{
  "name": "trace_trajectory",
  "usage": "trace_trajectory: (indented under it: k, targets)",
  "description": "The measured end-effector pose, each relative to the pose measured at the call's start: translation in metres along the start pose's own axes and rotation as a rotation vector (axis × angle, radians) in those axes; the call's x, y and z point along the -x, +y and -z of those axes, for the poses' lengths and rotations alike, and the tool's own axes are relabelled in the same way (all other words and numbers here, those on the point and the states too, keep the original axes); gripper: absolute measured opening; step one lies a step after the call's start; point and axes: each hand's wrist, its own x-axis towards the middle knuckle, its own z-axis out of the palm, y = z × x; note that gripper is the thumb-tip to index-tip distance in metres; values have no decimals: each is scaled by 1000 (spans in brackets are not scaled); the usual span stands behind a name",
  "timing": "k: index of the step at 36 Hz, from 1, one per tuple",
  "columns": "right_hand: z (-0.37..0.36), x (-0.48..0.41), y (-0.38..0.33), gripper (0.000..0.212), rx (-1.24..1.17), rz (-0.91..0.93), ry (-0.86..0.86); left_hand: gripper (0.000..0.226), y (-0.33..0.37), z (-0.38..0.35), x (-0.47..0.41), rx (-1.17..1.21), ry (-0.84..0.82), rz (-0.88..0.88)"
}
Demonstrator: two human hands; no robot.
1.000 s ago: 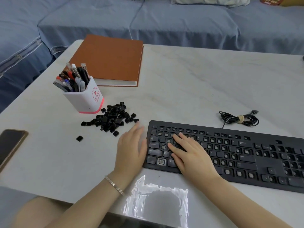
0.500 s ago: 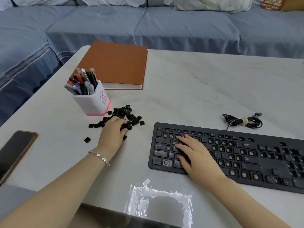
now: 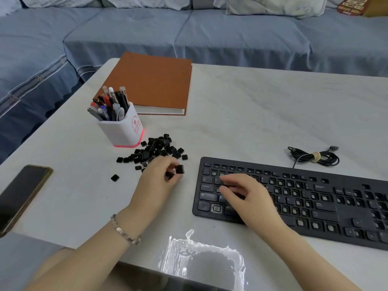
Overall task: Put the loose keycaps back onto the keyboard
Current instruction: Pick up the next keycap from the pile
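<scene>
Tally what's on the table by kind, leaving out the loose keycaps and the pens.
Keyboard: 1
Phone: 1
Book: 1
Pen cup: 1
Coiled cable: 1
Total: 5

table (image 3: 262, 106) matt marbled stone-look | keyboard (image 3: 327, 208) matt black plastic | phone (image 3: 23, 192) glossy glass | sofa (image 3: 189, 34) blue cloth

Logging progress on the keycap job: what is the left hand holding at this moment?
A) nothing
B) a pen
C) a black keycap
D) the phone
C: the left hand pinches a black keycap at its fingertips, beside the pile of loose keycaps.
</scene>
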Motion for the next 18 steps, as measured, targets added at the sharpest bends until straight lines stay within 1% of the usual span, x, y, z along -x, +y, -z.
trace_trajectory:
  k: [2, 4, 7, 10, 12, 13, 14, 16, 18]
  targets:
    - [-5, -3, -16, 21, -216, -123, -61, 15, 15, -1, 5, 21, -21, -79]
    - [-11, -6, -25, 23, -317, -179, -106, 14, 28, -3, 10, 30, -62, -152]
    - [-15, -8, -30, 23, -361, -198, -68, 16, 39, -9, 16, 40, -126, -204]
    - [-12, -6, -27, 15, -386, -208, -32, 19, 43, -14, 18, 59, -153, -212]
    - [-7, -4, -21, 14, -409, -231, -27, 21, 46, -17, 19, 100, -186, -208]
    - [-4, -2, -19, 15, -438, -256, -22, 21, 48, -19, 20, 144, -200, -179]
    - [-1, -1, -16, 15, -482, -287, -10, 22, 51, -20, 21, 217, -205, -114]
    - [5, 3, -12, 17, -591, -347, 22, 24, 59, -22, 22, 450, -178, 139]
    - [11, 9, -8, 20, -666, -389, 40, 19, 65, -24, 21, 739, -138, 452]
